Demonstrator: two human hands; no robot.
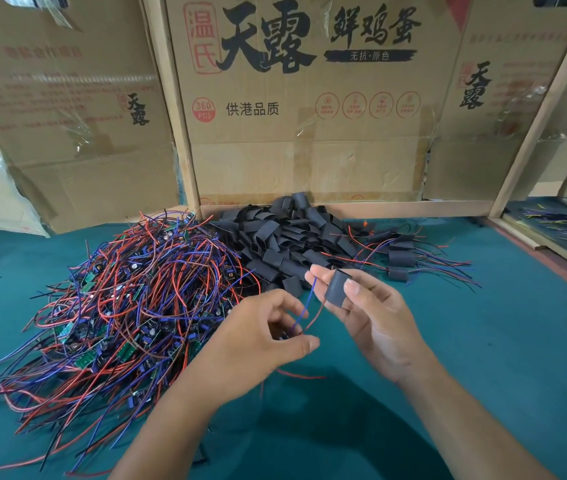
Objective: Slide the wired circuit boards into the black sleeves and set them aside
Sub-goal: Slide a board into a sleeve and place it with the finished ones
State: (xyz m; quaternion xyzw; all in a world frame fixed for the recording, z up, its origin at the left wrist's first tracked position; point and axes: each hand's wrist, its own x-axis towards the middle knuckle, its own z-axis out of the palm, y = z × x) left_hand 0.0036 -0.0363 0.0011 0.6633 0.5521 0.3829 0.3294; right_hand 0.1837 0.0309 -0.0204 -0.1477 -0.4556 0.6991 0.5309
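Observation:
My right hand point(372, 320) pinches a black sleeve point(336, 288) between thumb and fingers, held above the green table. A blue wire point(304, 308) and a red wire run from the sleeve's lower end toward my left hand point(261, 344), whose curled fingers hold the wired circuit board; the board itself is mostly hidden inside the hand. A big heap of wired circuit boards point(119, 306) with red and blue leads lies to the left. A pile of loose black sleeves point(285, 240) sits behind my hands. Finished sleeved boards point(401, 259) lie at the right.
Cardboard box walls point(303, 109) with wooden frame posts close off the back of the green table point(483, 358). A second work area with loose wires point(566, 223) shows at the far right behind a wooden divider.

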